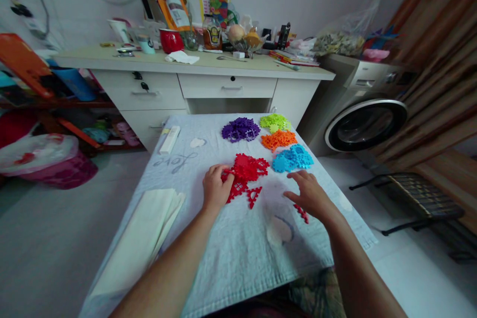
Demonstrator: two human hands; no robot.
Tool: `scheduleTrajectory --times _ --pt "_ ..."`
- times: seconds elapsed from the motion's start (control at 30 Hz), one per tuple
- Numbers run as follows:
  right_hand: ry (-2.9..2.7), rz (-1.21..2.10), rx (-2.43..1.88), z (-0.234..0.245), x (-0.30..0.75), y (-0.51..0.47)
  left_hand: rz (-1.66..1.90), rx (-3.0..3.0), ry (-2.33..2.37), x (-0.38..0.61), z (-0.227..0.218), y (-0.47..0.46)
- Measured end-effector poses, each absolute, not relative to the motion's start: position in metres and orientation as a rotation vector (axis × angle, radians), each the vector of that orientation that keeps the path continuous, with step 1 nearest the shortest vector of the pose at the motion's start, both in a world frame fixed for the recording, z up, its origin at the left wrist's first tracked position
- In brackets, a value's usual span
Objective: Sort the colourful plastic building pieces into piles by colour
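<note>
My left hand [217,186] is at the left edge of a pile of red plastic interlocking pieces [248,166], its fingers closed on a red piece [226,175]. A red triangular piece [254,196] lies just in front of the pile. My right hand [308,193] is held open, thumb and fingers apart, with nothing between them. Partly under that hand is another red piece [301,213]. Close beyond the right hand sits a pile of blue pieces [292,158]. Orange pieces [278,140], lime green pieces [275,121] and purple pieces [240,129] are heaped farther back.
A pale cloth [223,253] covers the table. On its left lie a folded cream bag [137,233] and a white box [170,140]. Behind stands a cluttered white desk [227,87], with a washing machine [359,104] to the right and a pink bin [63,164] at left.
</note>
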State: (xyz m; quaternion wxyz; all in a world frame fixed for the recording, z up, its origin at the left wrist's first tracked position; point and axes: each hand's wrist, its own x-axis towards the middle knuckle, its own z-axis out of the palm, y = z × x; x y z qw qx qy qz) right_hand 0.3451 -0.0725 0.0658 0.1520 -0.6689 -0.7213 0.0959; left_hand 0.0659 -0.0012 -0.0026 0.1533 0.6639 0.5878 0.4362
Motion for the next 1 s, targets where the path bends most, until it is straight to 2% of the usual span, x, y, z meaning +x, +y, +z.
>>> scheduleTrajectory --times 0.17,0.47,0.7,0.9,1.0 --pt "-2.137 0.392 -2.174 0.052 0.370 -0.106 1.333 1.841 1.835 0.072 0.000 -0.005" --pt "-2.104 0.561 -1.688 0.062 0.310 -0.058 1.411 1.996 1.746 0.075 0.003 -0.013" --pt "-1.893 0.427 -1.329 0.062 0.277 -0.018 0.969 2.508 1.360 0.087 0.013 -0.026" --pt "-1.381 0.010 -1.773 0.065 0.369 0.016 0.911 2.472 1.575 0.087 0.003 -0.025" --pt "-1.234 0.103 -1.996 0.057 0.413 0.034 0.915 2.406 1.711 0.084 -0.001 -0.023"
